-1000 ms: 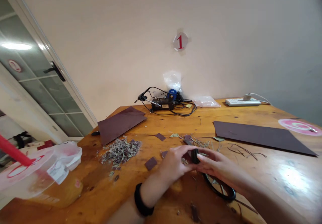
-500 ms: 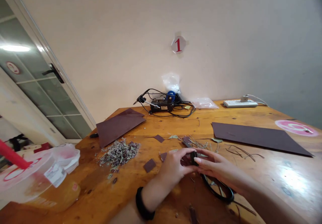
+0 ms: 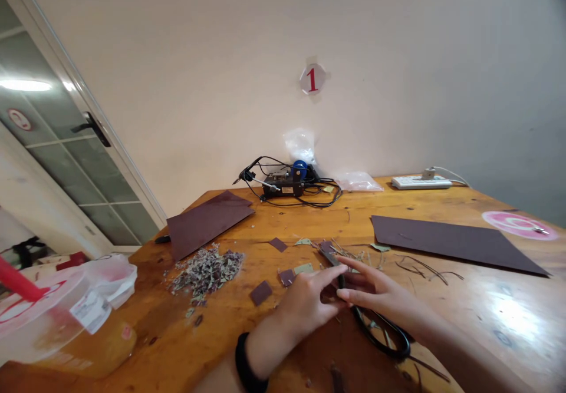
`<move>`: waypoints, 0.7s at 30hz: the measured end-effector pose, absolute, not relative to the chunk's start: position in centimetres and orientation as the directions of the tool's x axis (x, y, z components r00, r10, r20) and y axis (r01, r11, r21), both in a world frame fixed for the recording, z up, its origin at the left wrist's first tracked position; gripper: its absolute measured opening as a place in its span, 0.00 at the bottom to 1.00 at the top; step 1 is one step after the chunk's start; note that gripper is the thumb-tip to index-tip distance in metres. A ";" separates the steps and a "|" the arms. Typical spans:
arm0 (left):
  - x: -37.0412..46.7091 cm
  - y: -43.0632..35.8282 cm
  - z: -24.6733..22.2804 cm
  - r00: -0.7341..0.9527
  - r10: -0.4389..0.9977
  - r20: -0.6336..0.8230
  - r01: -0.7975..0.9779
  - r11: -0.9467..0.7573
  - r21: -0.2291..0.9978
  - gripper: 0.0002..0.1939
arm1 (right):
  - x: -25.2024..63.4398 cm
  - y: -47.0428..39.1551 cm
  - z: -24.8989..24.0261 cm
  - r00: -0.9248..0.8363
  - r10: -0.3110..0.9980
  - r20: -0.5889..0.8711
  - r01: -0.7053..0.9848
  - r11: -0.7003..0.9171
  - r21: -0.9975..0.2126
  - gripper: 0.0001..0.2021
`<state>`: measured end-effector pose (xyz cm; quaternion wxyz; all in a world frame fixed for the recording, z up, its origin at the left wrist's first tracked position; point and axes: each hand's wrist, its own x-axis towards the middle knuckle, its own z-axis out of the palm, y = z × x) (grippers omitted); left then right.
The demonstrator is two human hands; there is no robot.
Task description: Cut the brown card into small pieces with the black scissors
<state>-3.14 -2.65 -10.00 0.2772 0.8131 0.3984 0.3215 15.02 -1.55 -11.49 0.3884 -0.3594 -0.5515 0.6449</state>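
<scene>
Over the middle front of the wooden table (image 3: 177,346), my two hands meet. My left hand (image 3: 300,304), with a black band on its wrist, has its fingers curled together at a small dark thing (image 3: 340,281). The thumb of my right hand (image 3: 384,299) touches the same spot, its fingers bent around the far side. What the thing is stays mostly hidden by the fingers. Scissors (image 3: 400,352) with black loop handles lie below my hands, their blade tips pointing away. Small dark squares (image 3: 260,293) and a pale green scrap (image 3: 303,268) lie left of the blades.
A heap of shredded bits (image 3: 207,272) lies at left. Dark sheets (image 3: 207,219) rest behind it, and another dark sheet (image 3: 451,243) lies at right. A black device with cables (image 3: 283,187) and a power strip (image 3: 421,181) stand at the back. A plastic tub (image 3: 92,346) fills the left front.
My hands have lowered and closed in slightly around the dark thing, so less of it shows. The blades and the pale green scrap are more visible now.
</scene>
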 end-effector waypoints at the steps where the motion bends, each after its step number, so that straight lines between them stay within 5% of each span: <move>1: -3.1 -2.7 -10.0 0.477 0.819 0.319 0.455 -0.541 0.707 0.27 | 15.0 -1.6 -11.4 -0.443 0.896 -0.022 -0.112 -0.080 -0.991 0.31; 6: -2.9 -2.8 -9.7 0.369 0.861 0.351 0.330 -0.474 0.817 0.24 | 15.1 -1.5 -10.3 -0.348 0.937 0.016 -0.150 -0.039 -0.988 0.25; 10: -2.9 -2.6 -9.6 0.332 0.921 0.203 0.077 -0.241 0.968 0.19 | 15.2 -1.1 -9.9 -0.326 0.946 0.001 -0.084 -0.028 -0.996 0.20; 13: -3.0 -2.2 -9.8 0.373 0.918 0.135 -0.039 -0.130 0.991 0.24 | 15.3 -0.9 -10.0 -0.270 0.957 0.108 -0.008 0.110 -0.994 0.17; 21: -3.9 -1.1 -9.6 0.338 0.897 0.284 -0.111 -0.262 0.959 0.16 | 16.0 -1.1 -9.7 -0.118 0.898 0.424 0.162 0.438 -0.884 0.07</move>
